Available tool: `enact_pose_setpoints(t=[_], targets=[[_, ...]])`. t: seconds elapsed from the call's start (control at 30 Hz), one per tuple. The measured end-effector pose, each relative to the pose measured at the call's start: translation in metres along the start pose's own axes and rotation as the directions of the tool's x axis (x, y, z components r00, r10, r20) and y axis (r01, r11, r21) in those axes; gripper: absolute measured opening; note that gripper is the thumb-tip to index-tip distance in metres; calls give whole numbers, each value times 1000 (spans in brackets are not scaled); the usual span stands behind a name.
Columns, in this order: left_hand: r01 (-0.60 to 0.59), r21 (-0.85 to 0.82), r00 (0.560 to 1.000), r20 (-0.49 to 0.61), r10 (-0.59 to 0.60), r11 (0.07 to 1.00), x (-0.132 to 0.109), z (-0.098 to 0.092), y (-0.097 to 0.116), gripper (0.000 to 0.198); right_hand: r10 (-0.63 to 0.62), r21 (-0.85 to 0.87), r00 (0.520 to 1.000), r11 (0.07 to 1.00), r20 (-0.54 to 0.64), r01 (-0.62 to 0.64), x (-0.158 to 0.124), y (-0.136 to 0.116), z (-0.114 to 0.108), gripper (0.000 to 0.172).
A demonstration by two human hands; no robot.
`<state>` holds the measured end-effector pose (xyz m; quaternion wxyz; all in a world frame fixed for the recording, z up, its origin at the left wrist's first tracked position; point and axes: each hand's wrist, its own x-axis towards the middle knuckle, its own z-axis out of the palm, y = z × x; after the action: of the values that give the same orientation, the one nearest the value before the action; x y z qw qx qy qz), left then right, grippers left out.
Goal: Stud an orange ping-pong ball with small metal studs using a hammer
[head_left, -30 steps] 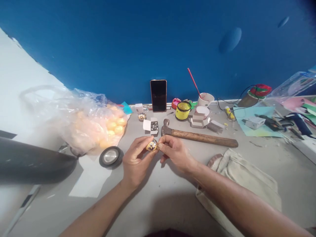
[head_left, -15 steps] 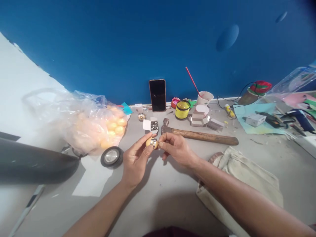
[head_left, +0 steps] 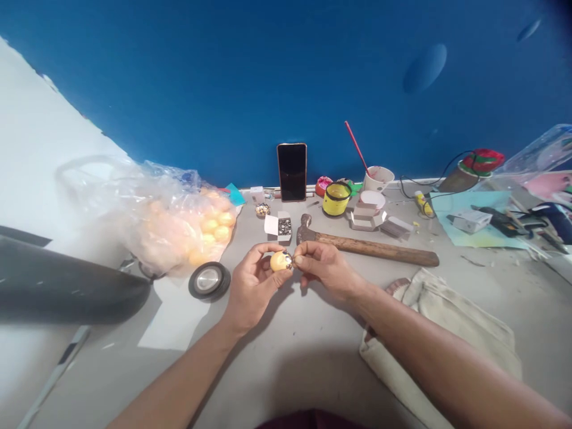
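Currently held: small round yellow-orange ball (head_left: 279,261), just above the grey tabletop (head_left: 286,357), near the open white cardboard box of metal studs (head_left: 283,226).
Left hand (head_left: 250,289): my thumb and fingers are closed round the ball.
Right hand (head_left: 324,269): my fingertips pinch a tiny shiny stud (head_left: 290,260) against the ball's right side.
Risk: I judge an off-centre push could make the smooth ball squirt out, or the stud slip and drop.
Nearby: wooden-handled hammer (head_left: 370,248), just behind my right hand.

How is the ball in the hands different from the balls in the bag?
The ball is alone, held by the left hand and right hand; the bagged balls lie heaped. The ball has shiny bits stuck on; the bagged balls look plain. All are round and orange.
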<state>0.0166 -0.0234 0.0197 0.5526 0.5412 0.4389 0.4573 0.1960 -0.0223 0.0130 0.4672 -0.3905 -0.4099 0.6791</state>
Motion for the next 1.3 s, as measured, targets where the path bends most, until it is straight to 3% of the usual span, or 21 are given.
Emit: enact_pose_setpoints(t=[0.13, 0.23, 0.37, 0.6, 1.07, 1.17, 1.3], targets=[[-43, 103, 999, -11, 45, 994, 0, 1, 2, 45, 25, -4, 1000, 1000, 10, -25, 0, 2, -2, 42], [-7, 145, 999, 45, 1, 989, 2, -1, 1, 44, 42, -23, 999, 999, -9, -43, 0, 2, -3, 42], [89, 69, 989, 114, -96, 994, 4, -4, -4, 48, 33, -78, 999, 996, -16, -34, 1, 2, -2, 42], [108, -125, 986, 144, -90, 986, 3, -4, -5, 45, -4, -63, 1000, 998, -21, 3, 1, -2, -3, 40], [162, -269, 976, 183, -115, 950, 1, -3, -5, 43, -20, 15, 998, 1000, 53, 19, 0, -5, -5, 39], [147, -248, 974, 204, -96, 958, 1, -2, -1, 47, -26, 10, 998, 1000, 62, 26, 0, -5, -8, 37], [81, -148, 988, 143, -60, 986, 0, -1, 2, 49, -36, -9, 997, 999, 67, 36, 0, -3, -8, 36]])
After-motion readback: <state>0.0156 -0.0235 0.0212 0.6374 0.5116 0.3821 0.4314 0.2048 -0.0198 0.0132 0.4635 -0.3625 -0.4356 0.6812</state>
